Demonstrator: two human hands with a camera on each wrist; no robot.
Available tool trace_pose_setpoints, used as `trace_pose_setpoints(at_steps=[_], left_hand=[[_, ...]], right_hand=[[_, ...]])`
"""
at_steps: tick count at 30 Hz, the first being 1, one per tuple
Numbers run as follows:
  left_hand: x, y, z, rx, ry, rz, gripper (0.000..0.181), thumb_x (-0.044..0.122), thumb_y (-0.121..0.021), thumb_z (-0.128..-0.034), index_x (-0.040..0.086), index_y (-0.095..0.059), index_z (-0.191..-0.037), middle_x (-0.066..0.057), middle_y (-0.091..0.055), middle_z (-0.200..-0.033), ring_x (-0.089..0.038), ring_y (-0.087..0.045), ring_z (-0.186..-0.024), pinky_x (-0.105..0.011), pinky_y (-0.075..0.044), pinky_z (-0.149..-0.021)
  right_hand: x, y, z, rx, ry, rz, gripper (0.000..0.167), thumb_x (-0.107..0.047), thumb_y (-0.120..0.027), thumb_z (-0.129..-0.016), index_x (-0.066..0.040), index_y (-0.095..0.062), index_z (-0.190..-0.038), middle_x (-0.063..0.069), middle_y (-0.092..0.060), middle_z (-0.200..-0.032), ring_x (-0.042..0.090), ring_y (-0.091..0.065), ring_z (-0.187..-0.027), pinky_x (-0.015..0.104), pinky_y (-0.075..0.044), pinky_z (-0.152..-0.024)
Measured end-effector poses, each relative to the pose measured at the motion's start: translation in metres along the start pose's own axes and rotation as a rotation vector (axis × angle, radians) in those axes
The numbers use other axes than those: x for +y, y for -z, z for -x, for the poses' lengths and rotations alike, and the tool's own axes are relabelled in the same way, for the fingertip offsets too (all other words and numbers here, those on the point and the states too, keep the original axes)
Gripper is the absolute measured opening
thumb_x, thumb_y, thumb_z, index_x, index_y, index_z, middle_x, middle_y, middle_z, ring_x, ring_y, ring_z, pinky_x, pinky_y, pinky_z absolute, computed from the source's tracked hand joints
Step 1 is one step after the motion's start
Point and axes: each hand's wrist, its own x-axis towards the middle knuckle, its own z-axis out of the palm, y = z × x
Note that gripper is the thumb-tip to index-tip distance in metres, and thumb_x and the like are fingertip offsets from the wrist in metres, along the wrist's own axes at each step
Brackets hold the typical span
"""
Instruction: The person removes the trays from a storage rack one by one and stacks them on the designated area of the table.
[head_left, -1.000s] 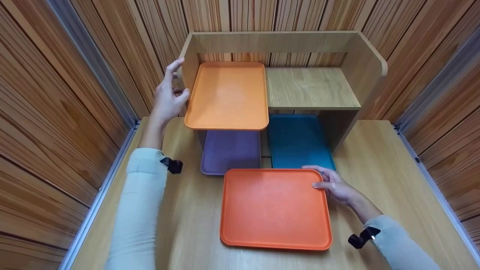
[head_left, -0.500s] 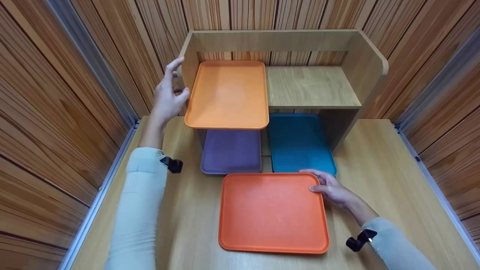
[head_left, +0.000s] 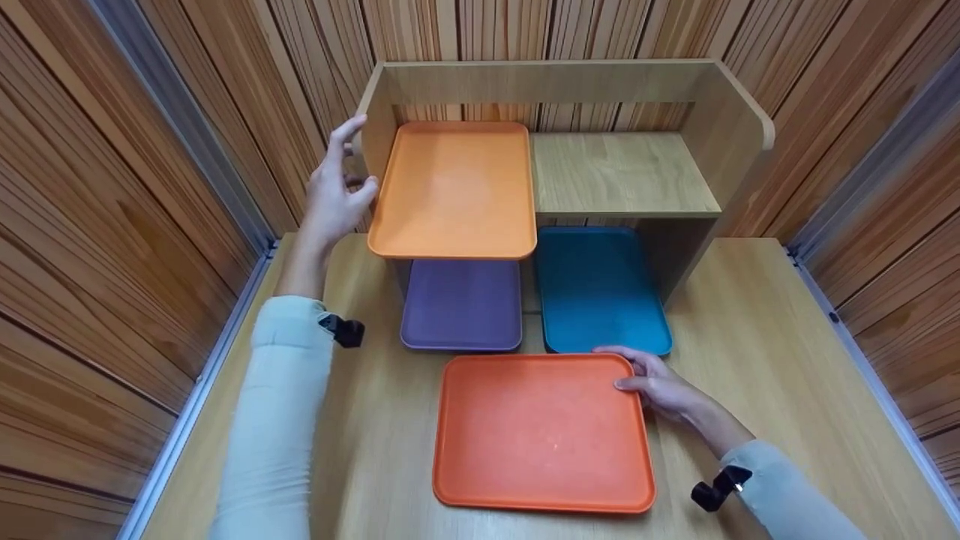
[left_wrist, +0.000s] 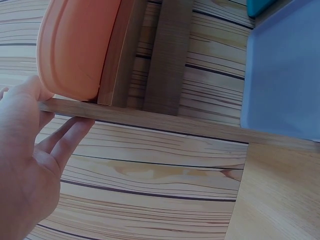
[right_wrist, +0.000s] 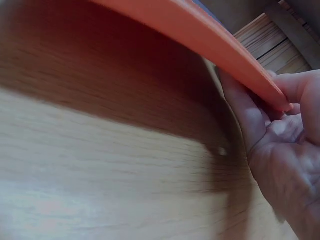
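My right hand (head_left: 660, 386) pinches the far right corner of a red-orange tray (head_left: 544, 435), thumb on top and fingers underneath. From the right wrist view, the tray's edge (right_wrist: 225, 47) is raised off the tabletop, with a shadow below. At the left, my left hand (head_left: 337, 191) holds the side panel (left_wrist: 165, 122) of a small wooden shelf (head_left: 555, 81). Its thumb lies at the panel's front edge, close to a light orange tray (head_left: 457, 191) on the upper board, and its fingers are on the outer side.
On the lower level, a purple tray (head_left: 461, 307) lies left and a teal tray (head_left: 604, 292) right, both jutting forward. Bare upper board (head_left: 622, 176) shows at the right. Wood-patterned walls (head_left: 112, 187) enclose the wooden table (head_left: 795, 375) on three sides.
My right hand has drawn the red-orange tray toward me and slightly left, uncovering the front edge of the teal tray. The left hand stays in place.
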Motion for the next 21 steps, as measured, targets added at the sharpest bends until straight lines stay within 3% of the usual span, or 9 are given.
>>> trace_pose_setpoints(at_steps=[5, 8, 13, 18, 21], left_hand=[[0.0, 0.001, 0.0, 0.011, -0.009, 0.007, 0.08, 0.0, -0.06, -0.1046, 0.035, -0.037, -0.173, -0.017, -0.047, -0.171, -0.028, -0.057, -0.143, -0.032, -0.056, -0.09], [0.0, 0.001, 0.0, 0.013, -0.011, 0.003, 0.08, 0.0, -0.061, -0.1045, 0.034, -0.038, -0.173, -0.017, -0.047, -0.171, -0.028, -0.056, -0.142, -0.029, -0.054, -0.087], [0.0, 0.0, 0.0, 0.014, -0.015, -0.01, 0.08, 0.0, -0.06, -0.1046, 0.035, -0.037, -0.173, -0.015, -0.047, -0.173, -0.026, -0.057, -0.141, -0.027, -0.054, -0.086], [0.001, 0.0, 0.001, 0.011, 0.003, -0.021, 0.082, 0.0, -0.06, -0.1048, 0.039, -0.036, -0.173, -0.017, -0.05, -0.169, -0.027, -0.063, -0.118, -0.025, -0.053, -0.079], [0.0, 0.0, 0.001, 0.007, 0.008, -0.02, 0.082, 0.001, -0.06, -0.1051, 0.039, -0.036, -0.174, -0.017, -0.049, -0.17, -0.028, -0.063, -0.124, -0.024, -0.054, -0.08]], right_hand=[[-0.003, -0.001, 0.001, -0.005, 0.024, 0.125, 0.072, -0.008, -0.067, -0.111, 0.002, -0.033, -0.173, 0.031, -0.05, -0.166, 0.015, -0.079, -0.123, 0.037, -0.069, -0.1], [-0.005, -0.003, 0.002, -0.003, 0.054, 0.207, 0.072, -0.01, -0.068, -0.111, 0.006, -0.033, -0.172, 0.042, -0.042, -0.167, 0.017, -0.077, -0.126, 0.033, -0.069, -0.1], [-0.007, -0.008, 0.002, 0.065, 0.036, 0.311, 0.069, -0.011, -0.071, -0.109, 0.001, -0.042, -0.17, 0.034, -0.043, -0.172, 0.038, -0.061, -0.147, 0.034, -0.064, -0.112], [-0.007, -0.015, 0.002, 0.13, 0.037, 0.442, 0.062, -0.01, -0.074, -0.107, -0.001, -0.051, -0.163, 0.029, -0.05, -0.168, 0.05, -0.046, -0.154, 0.062, -0.05, -0.129], [-0.007, -0.019, 0.003, 0.148, 0.061, 0.529, 0.058, -0.01, -0.076, -0.106, 0.002, -0.055, -0.158, 0.03, -0.056, -0.162, 0.05, -0.05, -0.149, 0.073, -0.044, -0.128]])
